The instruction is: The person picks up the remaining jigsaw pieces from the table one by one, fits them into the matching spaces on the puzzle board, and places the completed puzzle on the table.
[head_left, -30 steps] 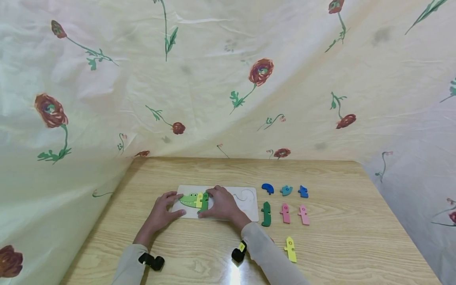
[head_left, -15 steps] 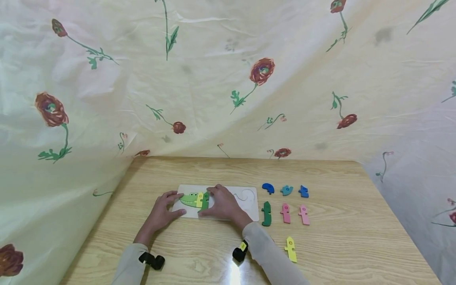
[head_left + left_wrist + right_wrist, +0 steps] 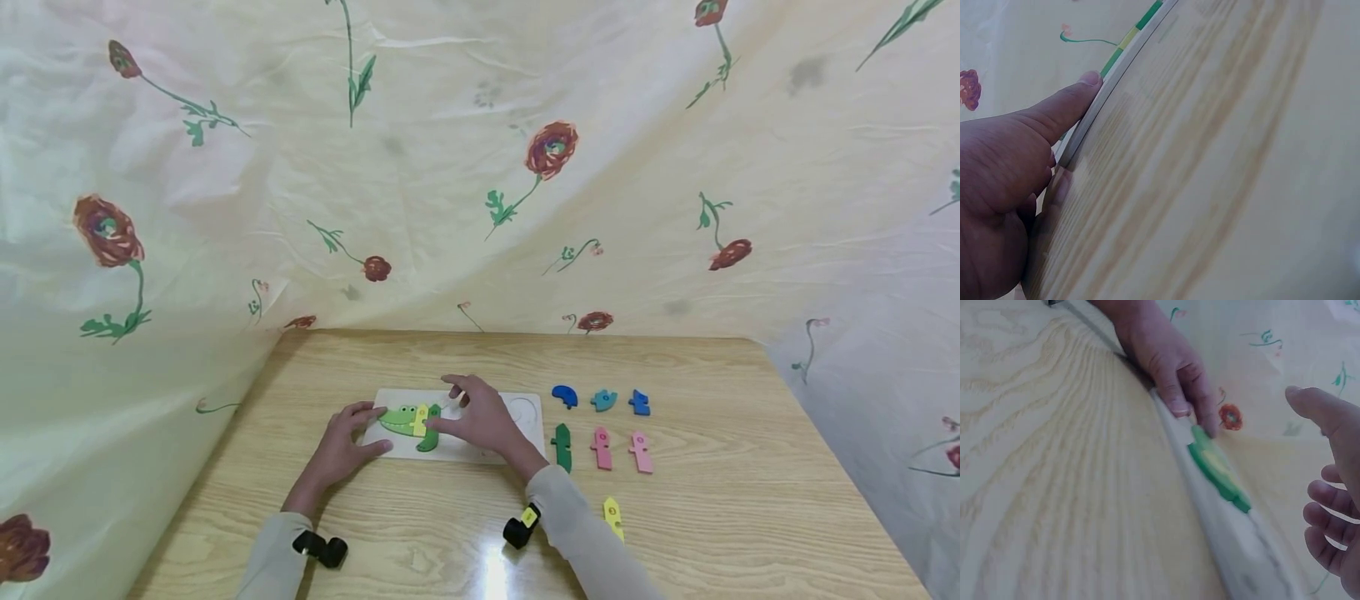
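Note:
A pale puzzle board (image 3: 465,454) lies on the table, bearing a light green crocodile head piece (image 3: 395,423), a yellow piece (image 3: 420,421) and a green piece with a curved foot (image 3: 428,442), side by side. On the board's left end rests my left hand (image 3: 337,450), thumb and forefinger spread; in the left wrist view its straight thumb (image 3: 1075,106) presses along the board's edge. Over the middle of the board is my right hand (image 3: 486,417), thumb tip at the green piece, fingers raised. The right wrist view shows its thumb and fingers (image 3: 1325,500) apart, holding nothing.
Right of the board lie loose pieces: blue (image 3: 564,397), teal (image 3: 603,401), another blue (image 3: 639,403), green (image 3: 562,446), two pinks (image 3: 602,448) and a yellow (image 3: 612,515) partly behind the right sleeve. Flowered cloth (image 3: 450,208) hangs behind the wooden table (image 3: 712,467).
My right hand has let go of the curved-foot green piece, its fingers lifting up and shifting to the right. The piece stays beside the yellow one. My left hand has not moved.

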`<state>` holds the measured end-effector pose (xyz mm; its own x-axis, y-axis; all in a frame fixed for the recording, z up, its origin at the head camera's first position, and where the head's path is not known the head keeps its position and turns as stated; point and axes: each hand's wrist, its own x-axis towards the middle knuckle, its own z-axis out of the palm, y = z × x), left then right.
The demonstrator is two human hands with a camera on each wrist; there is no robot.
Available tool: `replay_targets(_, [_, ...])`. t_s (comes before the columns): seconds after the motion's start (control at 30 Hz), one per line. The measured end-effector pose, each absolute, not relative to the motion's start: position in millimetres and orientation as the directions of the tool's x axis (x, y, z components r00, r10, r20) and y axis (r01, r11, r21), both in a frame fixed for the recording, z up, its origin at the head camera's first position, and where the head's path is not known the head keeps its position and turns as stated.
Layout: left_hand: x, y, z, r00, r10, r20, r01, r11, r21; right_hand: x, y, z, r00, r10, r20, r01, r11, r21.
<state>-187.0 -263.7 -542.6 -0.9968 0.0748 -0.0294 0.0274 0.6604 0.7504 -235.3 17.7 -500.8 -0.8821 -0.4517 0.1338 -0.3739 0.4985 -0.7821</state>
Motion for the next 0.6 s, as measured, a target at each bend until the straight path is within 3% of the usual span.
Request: replay_targets(0.6, [-187,-265,-544,-0.997,0.070,-0.030,0.024,0.660,0.751,-213,79,-468,-0.848,-0.439,0.296,-0.503,0.494,-0.709])
